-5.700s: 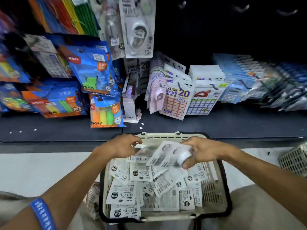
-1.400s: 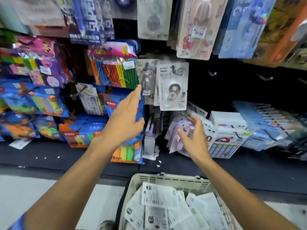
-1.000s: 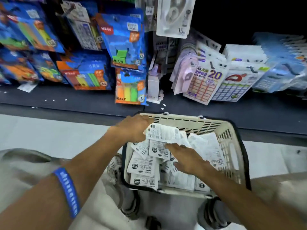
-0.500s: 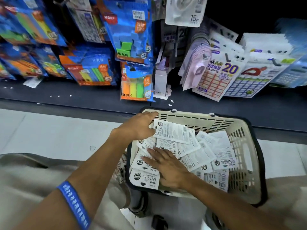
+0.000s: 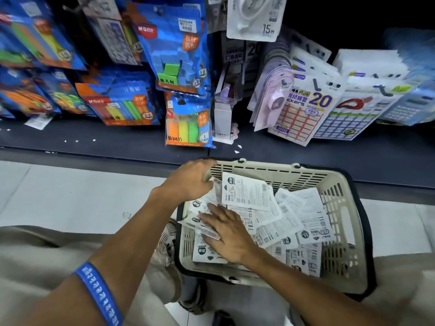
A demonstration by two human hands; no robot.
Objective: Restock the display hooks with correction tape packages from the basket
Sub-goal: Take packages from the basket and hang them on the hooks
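The beige basket sits on the floor in front of me, filled with several white correction tape packages lying back side up. My left hand is at the basket's far left corner, its fingers curled on the edge of the topmost package. On the left side of the pile my right hand lies flat with spread fingers, pressing on the packages there. One correction tape package hangs on the display at the top.
Blue bags of coloured blocks and sticks hang at the left. Sticker sheets and pale pink packs lean at the right. A dark shelf base runs along the floor. My knees flank the basket.
Both hands came down from the display hooks into the basket. Over the last half second my right hand slid slightly toward the left side of the pile; my left stayed at the corner.
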